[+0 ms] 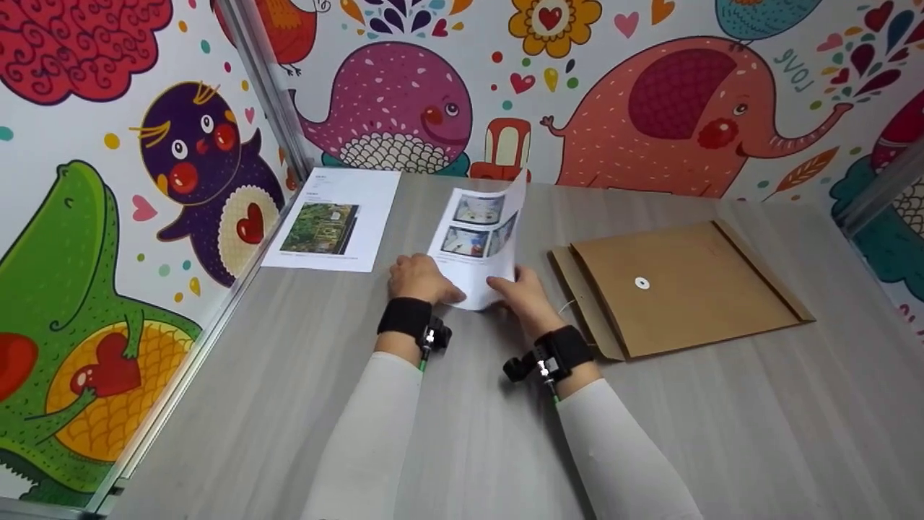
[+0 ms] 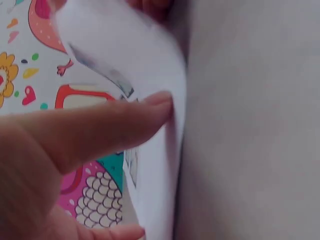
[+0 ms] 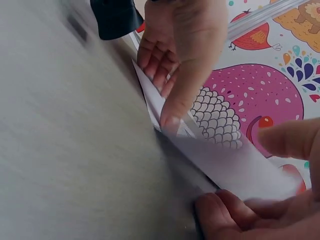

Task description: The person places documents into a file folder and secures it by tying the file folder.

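A white printed sheet of paper (image 1: 473,278) with several pictures lies between both hands on the table, its right side curving upward. At its near left corner, my left hand (image 1: 421,280) pinches the paper with the thumb on the near edge. My right hand (image 1: 530,297) grips the near right edge, thumb above and fingers underneath. In the left wrist view, the left thumb (image 2: 112,125) presses against the bent paper (image 2: 157,175). The right wrist view has the left hand (image 3: 190,65) across the sheet (image 3: 240,167) and the right hand's fingers (image 3: 220,212) at its lower edge.
Another printed sheet (image 1: 364,231) with a garden picture lies flat at the back left. A brown paper document envelope (image 1: 693,289) with a white button and string rests to the right. Cartoon-covered wall panels (image 1: 498,94) border the grey table (image 1: 289,404) at the back and left.
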`<state>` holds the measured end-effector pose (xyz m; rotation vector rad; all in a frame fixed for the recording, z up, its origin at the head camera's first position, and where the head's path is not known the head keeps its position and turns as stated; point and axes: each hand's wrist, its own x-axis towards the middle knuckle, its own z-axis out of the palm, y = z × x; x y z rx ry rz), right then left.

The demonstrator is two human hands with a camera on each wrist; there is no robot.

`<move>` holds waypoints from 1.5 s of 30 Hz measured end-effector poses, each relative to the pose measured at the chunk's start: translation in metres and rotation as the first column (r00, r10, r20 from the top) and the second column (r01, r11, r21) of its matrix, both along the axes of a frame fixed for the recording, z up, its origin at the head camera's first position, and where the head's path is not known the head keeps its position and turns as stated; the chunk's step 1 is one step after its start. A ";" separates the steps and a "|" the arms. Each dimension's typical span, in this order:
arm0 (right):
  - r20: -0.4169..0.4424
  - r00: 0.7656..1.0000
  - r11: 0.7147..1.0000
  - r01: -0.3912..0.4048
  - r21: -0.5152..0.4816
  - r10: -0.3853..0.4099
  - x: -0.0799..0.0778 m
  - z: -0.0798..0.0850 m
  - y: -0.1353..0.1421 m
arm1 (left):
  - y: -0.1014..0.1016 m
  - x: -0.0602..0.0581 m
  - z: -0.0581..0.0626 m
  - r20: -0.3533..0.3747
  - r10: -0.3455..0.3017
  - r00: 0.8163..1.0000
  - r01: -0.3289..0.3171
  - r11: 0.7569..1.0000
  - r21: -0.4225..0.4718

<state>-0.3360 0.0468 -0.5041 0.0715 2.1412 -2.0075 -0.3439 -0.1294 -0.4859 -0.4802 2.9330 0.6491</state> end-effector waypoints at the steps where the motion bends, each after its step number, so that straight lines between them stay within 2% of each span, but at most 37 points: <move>1: 0.004 1.000 1.000 0.018 -0.001 -0.018 0.000 0.000 0.001 | 0.003 0.001 0.000 0.003 -0.018 1.000 0.018 1.000 -0.001; 5: 0.017 0.995 0.994 0.095 0.050 -0.096 -0.002 0.001 0.006 | 0.011 0.003 0.001 0.002 -0.058 0.998 0.058 0.998 0.015; 7: 0.019 0.992 0.983 0.124 0.137 -0.128 -0.003 0.002 0.012 | 0.012 0.003 0.001 -0.013 -0.057 0.998 0.058 0.998 0.032; 10: 0.008 0.991 0.953 0.126 0.276 -0.133 -0.005 0.005 0.020 | 0.009 0.003 0.001 -0.046 -0.041 0.998 0.045 0.995 0.087; 13: -0.043 0.994 0.937 0.106 0.333 -0.097 -0.007 0.007 0.029 | 0.004 0.001 0.001 -0.080 -0.026 0.996 0.039 0.985 0.168; 16: -0.105 0.993 0.944 0.090 0.317 -0.059 -0.009 0.011 0.039 | -0.002 -0.001 0.004 -0.111 0.001 0.994 0.027 0.968 0.250; 18: -0.127 0.991 0.960 0.074 0.270 -0.041 -0.009 0.015 0.047 | -0.006 -0.001 0.006 -0.123 0.025 0.992 0.013 0.955 0.296; 23: -0.120 0.993 0.998 -0.012 0.062 0.020 -0.009 0.031 0.076 | -0.013 -0.002 0.017 -0.163 0.076 0.984 -0.010 0.928 0.373; 25: -0.126 0.990 0.998 -0.065 0.022 0.067 -0.009 0.038 0.092 | -0.014 -0.002 0.022 -0.220 0.089 0.971 0.002 0.925 0.381; 26: -0.125 0.988 0.996 -0.086 0.018 0.088 -0.009 0.041 0.100 | -0.014 -0.002 0.024 -0.268 0.087 0.959 0.020 0.927 0.374; 28: -0.114 0.983 0.990 -0.140 0.017 0.141 -0.007 0.048 0.117 | -0.014 -0.003 0.026 -0.381 0.061 0.923 0.074 0.941 0.330; 31: -0.104 0.966 0.971 -0.231 0.061 0.236 -0.004 0.054 0.139 | -0.014 -0.002 0.030 -0.524 -0.018 0.851 0.165 0.958 0.235; 32: -0.095 0.961 0.965 -0.255 0.069 0.260 -0.003 0.055 0.146 | -0.013 -0.002 0.032 -0.554 -0.054 0.831 0.196 0.960 0.200; 34: -0.088 0.948 0.950 -0.298 0.095 0.306 0.001 0.057 0.158 | -0.013 -0.001 0.034 -0.581 -0.114 0.806 0.244 0.958 0.151; 36: -0.094 0.937 0.938 -0.324 0.127 0.336 0.006 0.059 0.167 | -0.015 0.000 0.036 -0.587 -0.160 0.793 0.280 0.953 0.118; 40: -0.093 0.924 0.917 -0.349 0.192 0.371 0.016 0.067 0.180 | -0.018 0.002 0.039 -0.571 -0.240 0.785 0.342 0.936 0.077; 42: -0.085 0.912 0.899 -0.374 0.227 0.401 0.020 0.073 0.186 | -0.019 0.002 0.041 -0.561 -0.267 0.783 0.385 0.917 0.101; 45: -0.084 0.896 0.878 -0.403 0.258 0.436 0.024 0.082 0.197 | -0.018 0.001 0.042 -0.552 -0.272 0.789 0.438 0.878 0.194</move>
